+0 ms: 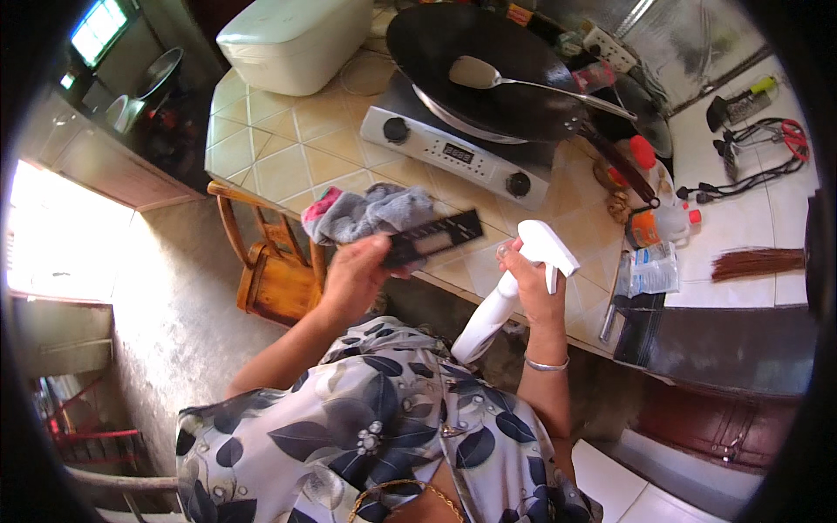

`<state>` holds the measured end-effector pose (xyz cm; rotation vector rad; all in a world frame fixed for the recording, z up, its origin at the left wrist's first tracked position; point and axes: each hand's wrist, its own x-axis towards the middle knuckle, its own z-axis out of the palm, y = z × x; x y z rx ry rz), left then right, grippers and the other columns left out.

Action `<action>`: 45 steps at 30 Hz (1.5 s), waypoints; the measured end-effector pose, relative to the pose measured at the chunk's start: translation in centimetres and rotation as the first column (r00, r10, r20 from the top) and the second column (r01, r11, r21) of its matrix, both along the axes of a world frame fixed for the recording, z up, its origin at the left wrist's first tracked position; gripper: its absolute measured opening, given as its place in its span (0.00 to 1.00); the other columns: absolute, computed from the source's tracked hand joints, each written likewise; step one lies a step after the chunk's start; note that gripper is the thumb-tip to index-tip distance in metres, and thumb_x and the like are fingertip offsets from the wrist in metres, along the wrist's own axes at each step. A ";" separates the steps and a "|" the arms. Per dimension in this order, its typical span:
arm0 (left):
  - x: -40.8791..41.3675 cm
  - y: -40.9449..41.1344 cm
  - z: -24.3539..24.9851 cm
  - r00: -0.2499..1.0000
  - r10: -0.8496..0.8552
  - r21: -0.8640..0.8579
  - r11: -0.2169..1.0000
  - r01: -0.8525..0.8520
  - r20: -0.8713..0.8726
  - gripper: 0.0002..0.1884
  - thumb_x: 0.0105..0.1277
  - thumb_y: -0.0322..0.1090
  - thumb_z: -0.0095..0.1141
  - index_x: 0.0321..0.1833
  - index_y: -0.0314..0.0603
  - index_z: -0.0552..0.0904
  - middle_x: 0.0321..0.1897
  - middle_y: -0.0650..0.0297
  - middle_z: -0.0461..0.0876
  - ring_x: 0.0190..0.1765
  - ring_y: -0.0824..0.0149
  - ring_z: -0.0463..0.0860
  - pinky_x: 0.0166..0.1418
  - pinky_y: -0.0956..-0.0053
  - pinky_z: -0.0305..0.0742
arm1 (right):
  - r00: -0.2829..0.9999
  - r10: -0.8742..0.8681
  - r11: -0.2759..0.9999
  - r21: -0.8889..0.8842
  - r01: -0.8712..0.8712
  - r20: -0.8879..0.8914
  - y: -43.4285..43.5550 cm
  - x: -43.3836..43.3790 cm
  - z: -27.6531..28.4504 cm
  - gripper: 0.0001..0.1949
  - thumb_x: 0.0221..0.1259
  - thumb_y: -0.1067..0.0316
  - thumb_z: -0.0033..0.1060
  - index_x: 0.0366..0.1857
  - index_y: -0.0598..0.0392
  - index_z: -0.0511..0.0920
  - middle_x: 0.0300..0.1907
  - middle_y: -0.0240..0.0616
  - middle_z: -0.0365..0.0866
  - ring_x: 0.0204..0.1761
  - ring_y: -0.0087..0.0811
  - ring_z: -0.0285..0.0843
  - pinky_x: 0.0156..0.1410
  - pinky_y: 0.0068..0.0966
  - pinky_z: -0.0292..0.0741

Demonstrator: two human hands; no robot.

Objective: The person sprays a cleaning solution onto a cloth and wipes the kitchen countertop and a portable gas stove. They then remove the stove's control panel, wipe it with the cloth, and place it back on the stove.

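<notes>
My left hand grips one end of a flat black slotted plastic piece, held above the counter's near edge. In my right hand is a white spray bottle, tilted, its trigger head pointing right. Crumpled grey and pink cloth lies on the tiled counter just beyond the black piece. Further back stands a two-knob cooktop with a black wok on it. A metal spatula rests inside the wok, its handle over the rim.
A white lidded container stands at the back left. Right of the cooktop are a red-capped jar, a plastic bottle, a clear packet and ginger. A wooden chair stands by the counter's left edge. A power strip lies behind.
</notes>
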<state>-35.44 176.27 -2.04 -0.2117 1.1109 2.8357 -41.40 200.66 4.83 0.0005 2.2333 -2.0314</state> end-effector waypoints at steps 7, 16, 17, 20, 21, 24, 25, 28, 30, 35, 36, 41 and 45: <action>0.0 -5.5 0.1 0.957 0.287 -0.002 0.958 -0.287 -0.047 0.21 0.73 0.40 0.50 0.60 0.30 0.75 0.52 0.56 0.82 0.47 0.63 0.83 0.49 0.67 0.81 | 0.814 -0.345 0.927 -0.031 0.375 -0.467 6.9 -1.9 7.0 0.05 0.61 0.74 0.64 0.35 0.57 0.75 0.33 0.37 0.79 0.34 0.26 0.75 0.43 0.25 0.73; -0.4 -8.4 -1.0 0.953 0.273 0.047 0.962 -0.269 -0.132 0.16 0.76 0.40 0.45 0.55 0.37 0.78 0.48 0.58 0.84 0.46 0.63 0.83 0.52 0.68 0.77 | 0.712 -0.371 0.896 -0.028 0.444 -0.595 14.3 -8.4 -2.1 0.12 0.60 0.73 0.67 0.45 0.59 0.76 0.40 0.33 0.79 0.45 0.26 0.76 0.54 0.26 0.73; -0.5 -8.8 -1.3 0.946 0.301 0.052 0.953 -0.297 -0.122 0.15 0.76 0.40 0.45 0.55 0.36 0.78 0.47 0.58 0.84 0.46 0.62 0.83 0.52 0.68 0.77 | 0.713 -0.362 0.912 -0.069 0.405 -0.600 14.1 -8.5 -2.4 0.13 0.59 0.74 0.67 0.46 0.59 0.76 0.41 0.33 0.79 0.46 0.26 0.76 0.55 0.26 0.73; -0.5 -9.7 -1.3 0.914 0.401 0.001 0.916 -0.402 -0.059 0.15 0.75 0.39 0.47 0.53 0.35 0.78 0.47 0.57 0.84 0.45 0.61 0.83 0.51 0.67 0.78 | 0.779 -0.345 0.925 -0.049 0.376 -0.524 16.0 -8.6 -4.4 0.17 0.61 0.75 0.62 0.54 0.61 0.74 0.51 0.40 0.80 0.55 0.33 0.77 0.68 0.33 0.69; -0.7 -10.0 -1.5 0.915 0.390 0.003 0.920 -0.392 -0.100 0.15 0.75 0.40 0.47 0.53 0.35 0.78 0.46 0.58 0.84 0.45 0.61 0.83 0.51 0.67 0.78 | 0.763 -0.315 0.943 -0.094 0.319 -0.565 16.7 -8.6 -5.0 0.20 0.61 0.75 0.62 0.57 0.62 0.72 0.55 0.42 0.78 0.59 0.34 0.75 0.70 0.34 0.66; 0.4 -10.1 -0.5 0.897 0.421 -0.014 0.904 -0.427 -0.134 0.15 0.75 0.40 0.48 0.53 0.35 0.78 0.46 0.58 0.84 0.45 0.62 0.82 0.52 0.67 0.77 | 0.720 -0.390 0.906 -0.096 0.413 -0.574 15.2 -6.3 -5.5 0.32 0.60 0.74 0.66 0.68 0.62 0.62 0.66 0.48 0.69 0.66 0.37 0.68 0.73 0.38 0.62; 0.6 -9.7 0.2 0.878 0.467 0.001 0.883 -0.469 -0.101 0.14 0.74 0.39 0.49 0.49 0.33 0.80 0.42 0.57 0.85 0.42 0.63 0.84 0.46 0.68 0.78 | 0.692 -0.494 0.858 -0.166 0.485 -0.526 15.8 -5.0 -6.8 0.31 0.61 0.76 0.64 0.69 0.63 0.62 0.66 0.48 0.69 0.65 0.37 0.69 0.71 0.36 0.66; 1.5 -8.9 0.3 0.856 0.514 0.060 0.857 -0.512 -0.044 0.14 0.74 0.39 0.49 0.49 0.33 0.79 0.40 0.57 0.85 0.40 0.62 0.84 0.45 0.68 0.78 | 0.432 -0.572 0.659 -0.077 0.748 -0.697 12.9 0.0 -7.9 0.09 0.70 0.69 0.55 0.46 0.63 0.74 0.40 0.40 0.79 0.45 0.32 0.76 0.55 0.28 0.74; 1.5 -7.0 0.8 0.882 0.471 0.073 0.879 -0.470 0.004 0.15 0.74 0.40 0.50 0.50 0.33 0.78 0.41 0.55 0.84 0.39 0.62 0.84 0.43 0.66 0.79 | 0.657 -0.496 0.815 -0.044 0.577 -0.568 6.7 3.2 -7.2 0.05 0.70 0.71 0.53 0.38 0.60 0.77 0.33 0.36 0.77 0.37 0.26 0.74 0.48 0.25 0.73; 0.9 -2.4 1.6 0.979 0.201 0.177 0.964 -0.200 0.009 0.17 0.74 0.42 0.50 0.51 0.32 0.78 0.41 0.55 0.84 0.38 0.61 0.84 0.43 0.67 0.79 | 0.981 0.182 0.886 -0.423 -0.191 -0.064 -6.2 2.4 -2.9 0.17 0.73 0.55 0.54 0.46 0.61 0.81 0.47 0.42 0.82 0.47 0.31 0.80 0.58 0.30 0.75; 0.9 -2.1 0.7 0.990 0.144 0.171 0.975 -0.141 -0.007 0.17 0.74 0.43 0.50 0.49 0.34 0.79 0.40 0.55 0.84 0.39 0.62 0.84 0.43 0.66 0.80 | 0.979 0.197 0.868 -0.456 -0.196 -0.046 -7.6 2.1 -2.3 0.16 0.72 0.56 0.55 0.45 0.61 0.81 0.46 0.43 0.83 0.45 0.30 0.80 0.56 0.29 0.76; 1.4 -1.5 1.2 0.999 0.032 0.032 0.999 -0.033 0.029 0.19 0.74 0.44 0.52 0.55 0.33 0.79 0.42 0.58 0.84 0.41 0.66 0.84 0.46 0.72 0.79 | 0.988 0.138 0.935 -0.337 -0.107 0.069 -9.8 1.0 -3.7 0.10 0.67 0.64 0.64 0.39 0.62 0.81 0.40 0.42 0.86 0.35 0.26 0.81 0.44 0.23 0.78; 0.4 -6.3 -1.8 0.904 0.272 -0.699 0.573 -0.428 -0.330 0.18 0.73 0.40 0.55 0.59 0.35 0.79 0.45 0.62 0.83 0.46 0.67 0.81 0.52 0.70 0.77 | 0.987 0.107 0.881 -0.471 -0.039 0.119 -8.7 0.0 -4.9 0.06 0.65 0.69 0.64 0.30 0.58 0.79 0.36 0.43 0.86 0.30 0.26 0.81 0.36 0.21 0.80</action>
